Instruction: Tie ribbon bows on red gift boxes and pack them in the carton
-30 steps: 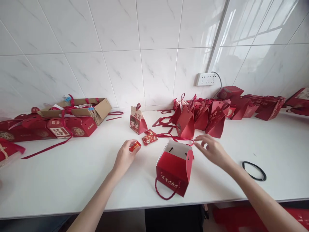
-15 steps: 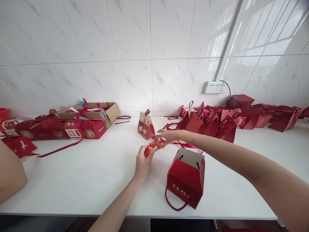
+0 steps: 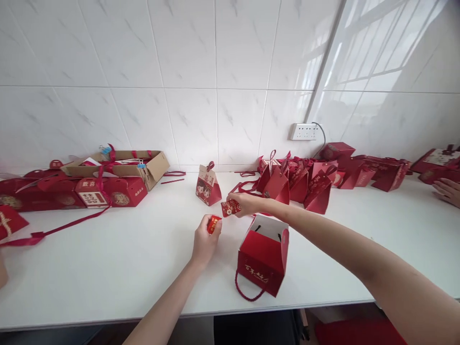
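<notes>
By the front edge of the table stands our open red box; at its 10 o'clock our left hand pinches a small red packet, at 12 our right hand grips a patterned packet; red bags crowd beyond, white surface spreads toward 9

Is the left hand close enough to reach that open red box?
Probably yes. The left hand, pinching a small red packet, sits beside the open red box, with only bare white table between them. The right hand, holding a patterned red packet, is behind the box, not between.
</notes>
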Demonstrator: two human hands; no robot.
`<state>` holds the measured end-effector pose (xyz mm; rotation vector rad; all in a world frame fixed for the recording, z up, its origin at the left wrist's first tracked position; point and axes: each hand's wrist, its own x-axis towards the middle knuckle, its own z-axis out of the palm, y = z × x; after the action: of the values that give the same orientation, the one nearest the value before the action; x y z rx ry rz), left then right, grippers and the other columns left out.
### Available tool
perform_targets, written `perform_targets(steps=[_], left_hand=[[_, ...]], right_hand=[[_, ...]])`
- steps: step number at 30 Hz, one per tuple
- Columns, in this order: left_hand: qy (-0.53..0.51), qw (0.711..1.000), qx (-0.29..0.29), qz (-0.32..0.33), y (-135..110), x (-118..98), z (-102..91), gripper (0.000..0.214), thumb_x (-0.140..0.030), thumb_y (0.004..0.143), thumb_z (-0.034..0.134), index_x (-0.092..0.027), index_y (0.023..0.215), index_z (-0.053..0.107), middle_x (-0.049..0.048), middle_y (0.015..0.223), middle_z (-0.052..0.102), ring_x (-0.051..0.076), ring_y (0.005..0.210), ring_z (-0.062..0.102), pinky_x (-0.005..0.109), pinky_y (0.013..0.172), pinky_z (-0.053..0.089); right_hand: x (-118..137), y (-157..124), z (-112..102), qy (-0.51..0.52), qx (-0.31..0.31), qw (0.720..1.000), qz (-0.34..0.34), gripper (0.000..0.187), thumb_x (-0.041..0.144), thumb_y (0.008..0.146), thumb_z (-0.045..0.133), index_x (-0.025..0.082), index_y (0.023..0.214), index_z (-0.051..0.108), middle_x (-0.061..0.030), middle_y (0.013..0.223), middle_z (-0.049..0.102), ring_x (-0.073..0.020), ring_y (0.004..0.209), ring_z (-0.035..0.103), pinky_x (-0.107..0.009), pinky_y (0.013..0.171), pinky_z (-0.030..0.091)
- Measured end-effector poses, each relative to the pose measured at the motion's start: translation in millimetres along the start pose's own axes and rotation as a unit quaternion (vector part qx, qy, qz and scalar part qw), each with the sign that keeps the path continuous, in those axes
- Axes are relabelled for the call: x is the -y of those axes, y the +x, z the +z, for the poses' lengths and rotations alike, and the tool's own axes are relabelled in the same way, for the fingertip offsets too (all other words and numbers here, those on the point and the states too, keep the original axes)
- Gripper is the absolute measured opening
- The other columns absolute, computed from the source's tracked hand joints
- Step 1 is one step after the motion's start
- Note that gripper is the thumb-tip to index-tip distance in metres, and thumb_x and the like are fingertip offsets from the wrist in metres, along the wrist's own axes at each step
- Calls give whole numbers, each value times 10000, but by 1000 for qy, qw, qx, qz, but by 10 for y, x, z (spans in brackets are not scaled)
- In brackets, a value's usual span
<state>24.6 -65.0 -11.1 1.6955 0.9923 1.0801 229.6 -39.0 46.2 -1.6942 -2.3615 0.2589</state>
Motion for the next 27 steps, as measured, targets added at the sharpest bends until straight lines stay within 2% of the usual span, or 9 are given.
perform_targets(steps=[3, 6, 7, 11, 18, 20, 23, 25, 27], left_hand=[[-10, 998, -13, 54, -96, -37, -17, 355, -446, 866, 472, -218, 1137, 439, 5, 851, 575, 118, 621, 555, 272, 649, 470], [-8, 994, -47, 102, -179, -174, 0, 304, -423, 897, 396, -222, 1105, 488, 31, 942, 546, 97, 603, 526, 287, 686, 482], [-3, 994, -46, 101, -194, -242, 20, 280, -421, 896, 393, -218, 1035, 525, 33, 937, 539, 99, 615, 520, 285, 690, 478], [-19, 999, 19, 37, -184, -556, 173, 269, -463, 864, 431, -222, 936, 526, 0, 771, 506, 126, 619, 494, 271, 633, 454], [93, 991, 94, -19, -148, -836, 365, 439, -565, 687, 628, -209, 923, 529, 25, 839, 559, 155, 641, 528, 274, 581, 440], [99, 985, 135, -45, -161, -845, 399, 371, -513, 722, 608, -215, 926, 523, 10, 779, 573, 156, 598, 532, 262, 538, 417], [85, 980, 170, -63, -214, -859, 504, 251, -440, 812, 498, -223, 936, 525, 15, 776, 603, 173, 634, 572, 265, 556, 431], [80, 983, 159, -51, -283, -891, 617, 235, -418, 854, 438, -224, 956, 524, 48, 900, 629, 200, 781, 608, 291, 652, 466], [81, 986, 143, -34, -373, -945, 748, 235, -394, 883, 392, -223, 993, 510, 77, 1014, 615, 213, 860, 607, 317, 707, 476]], right_hand=[[-45, -271, -184, 65, -84, 993, 46, 512, 207, 726, 601, 147, 1207, 436, -67, 951, 645, -153, 776, 609, -250, 666, 479], [-29, -696, -377, 200, -175, 960, 88, 431, 245, 808, 492, 146, 1220, 411, -88, 1050, 633, -146, 830, 631, -268, 716, 511], [-9, -855, -422, 283, -206, 932, 96, 392, 264, 814, 483, 156, 1189, 443, -88, 1076, 627, -150, 853, 635, -272, 721, 520], [103, -1439, -441, 572, -286, 760, 112, 259, 306, 809, 501, 166, 1017, 567, -73, 1011, 653, -166, 841, 645, -285, 706, 543], [267, -2016, -75, 684, -367, 597, 202, 166, 322, 790, 533, 180, 827, 612, -78, 813, 702, -200, 718, 694, -301, 655, 580], [300, -2082, 0, 703, -368, 570, 213, 149, 299, 789, 541, 185, 852, 614, -76, 841, 711, -201, 732, 706, -298, 673, 587], [346, -2143, -5, 711, -387, 552, 199, 156, 293, 805, 558, 182, 888, 630, -62, 841, 718, -185, 734, 710, -286, 712, 594], [403, -2183, -106, 698, -421, 553, 176, 171, 314, 812, 579, 185, 906, 640, -50, 833, 721, -178, 715, 707, -298, 722, 601], [495, -2221, -259, 671, -444, 574, 153, 201, 358, 812, 604, 187, 909, 648, -45, 839, 721, -172, 686, 698, -316, 717, 609]])
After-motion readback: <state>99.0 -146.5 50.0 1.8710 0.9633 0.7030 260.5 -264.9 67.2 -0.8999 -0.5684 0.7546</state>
